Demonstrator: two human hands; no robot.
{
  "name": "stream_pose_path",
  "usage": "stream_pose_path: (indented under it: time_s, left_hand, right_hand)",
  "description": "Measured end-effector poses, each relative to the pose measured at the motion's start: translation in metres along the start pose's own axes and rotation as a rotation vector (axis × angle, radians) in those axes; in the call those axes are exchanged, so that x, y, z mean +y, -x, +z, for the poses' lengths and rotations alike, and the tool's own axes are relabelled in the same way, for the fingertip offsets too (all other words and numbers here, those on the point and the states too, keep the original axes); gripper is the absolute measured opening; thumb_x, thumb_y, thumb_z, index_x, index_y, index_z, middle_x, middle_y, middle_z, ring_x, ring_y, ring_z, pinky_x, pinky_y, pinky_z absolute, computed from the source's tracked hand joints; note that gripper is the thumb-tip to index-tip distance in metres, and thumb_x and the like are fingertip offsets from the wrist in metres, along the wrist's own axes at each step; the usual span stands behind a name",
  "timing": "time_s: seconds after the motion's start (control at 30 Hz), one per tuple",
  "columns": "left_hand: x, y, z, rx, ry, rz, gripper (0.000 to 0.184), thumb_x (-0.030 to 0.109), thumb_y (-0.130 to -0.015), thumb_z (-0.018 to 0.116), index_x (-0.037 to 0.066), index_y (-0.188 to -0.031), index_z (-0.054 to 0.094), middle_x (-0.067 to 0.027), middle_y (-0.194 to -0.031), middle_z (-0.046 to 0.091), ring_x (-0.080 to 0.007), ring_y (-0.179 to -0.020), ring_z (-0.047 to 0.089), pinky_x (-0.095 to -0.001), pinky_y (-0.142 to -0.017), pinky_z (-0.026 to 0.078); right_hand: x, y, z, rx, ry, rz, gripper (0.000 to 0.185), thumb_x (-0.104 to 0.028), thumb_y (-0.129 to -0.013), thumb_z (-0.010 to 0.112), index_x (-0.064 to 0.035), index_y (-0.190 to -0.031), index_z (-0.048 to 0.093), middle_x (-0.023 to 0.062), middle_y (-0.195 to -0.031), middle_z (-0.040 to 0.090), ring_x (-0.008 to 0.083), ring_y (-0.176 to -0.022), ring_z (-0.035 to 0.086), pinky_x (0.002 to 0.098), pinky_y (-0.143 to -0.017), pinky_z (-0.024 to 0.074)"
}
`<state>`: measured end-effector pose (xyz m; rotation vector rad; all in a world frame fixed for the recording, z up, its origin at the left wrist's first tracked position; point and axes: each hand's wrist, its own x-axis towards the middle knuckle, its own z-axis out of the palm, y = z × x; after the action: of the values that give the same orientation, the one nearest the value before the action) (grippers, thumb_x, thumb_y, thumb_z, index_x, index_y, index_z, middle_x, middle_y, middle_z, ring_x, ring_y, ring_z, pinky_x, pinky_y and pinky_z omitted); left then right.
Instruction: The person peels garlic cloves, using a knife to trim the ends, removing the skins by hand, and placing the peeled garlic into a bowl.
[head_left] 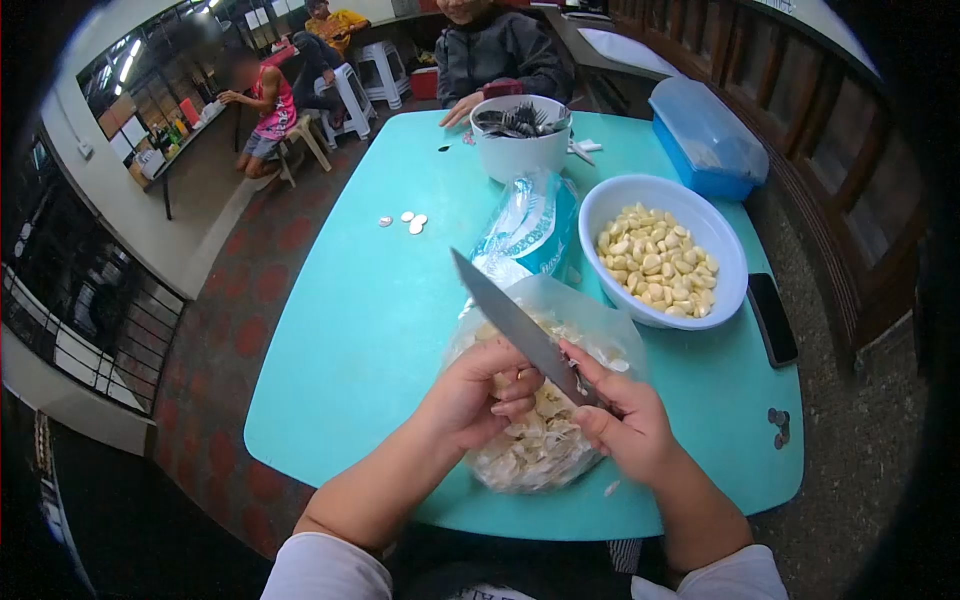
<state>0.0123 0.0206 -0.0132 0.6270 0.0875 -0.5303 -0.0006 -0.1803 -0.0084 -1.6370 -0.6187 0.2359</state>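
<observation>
Right fingers point(603, 376) closed round knife point(518, 324), long axis slanting forward-left over bag point(588, 300); left fingers point(522, 388) curled beside it, hold unclear.

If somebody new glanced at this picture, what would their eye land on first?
Probably the large knife, held in the right hand, its blade slanting up and leftward above a see-through plastic bag of papery peelings. Next might come the pale blue bowl beyond the bag to the right, holding what look like peeled garlic cloves. The bright turquoise table beneath fills the middle of the view.
</observation>
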Motion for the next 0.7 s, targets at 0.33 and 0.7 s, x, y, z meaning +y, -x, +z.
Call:
stream_pose_path:
  time_s: [0.33, 0.7]
  left_hand:
    - [-0.002, -0.01, 0.003, -0.006, -0.031, -0.025, 0.021, 0.023, -0.092, 0.052, 0.002, -0.095, 0.055, -0.0018, -0.07, 0.052, -0.0018, -0.048, 0.036, -0.0128, -0.036, 0.027]
    - [-0.006, -0.01, -0.004, 0.112, -0.086, 0.089, 0.031, 0.014, -0.09, 0.055, 0.006, -0.121, 0.052, -0.0057, -0.091, 0.063, -0.0025, -0.053, 0.043, -0.0146, -0.043, 0.035]
  right_hand:
    - [0.004, 0.004, -0.002, -0.078, -0.577, 0.205, 0.052, -0.022, -0.096, 0.044, -0.0061, -0.143, 0.027, -0.0019, -0.057, 0.044, 0.0042, -0.046, 0.038, 0.0173, -0.042, 0.0316]
    - [0.005, 0.0, 0.003, 0.027, 0.261, -0.259, 0.071, -0.024, -0.083, 0.061, -0.0021, -0.141, 0.028, 0.0157, -0.074, 0.062, 0.0241, -0.059, 0.061, 0.0332, -0.054, 0.0472]
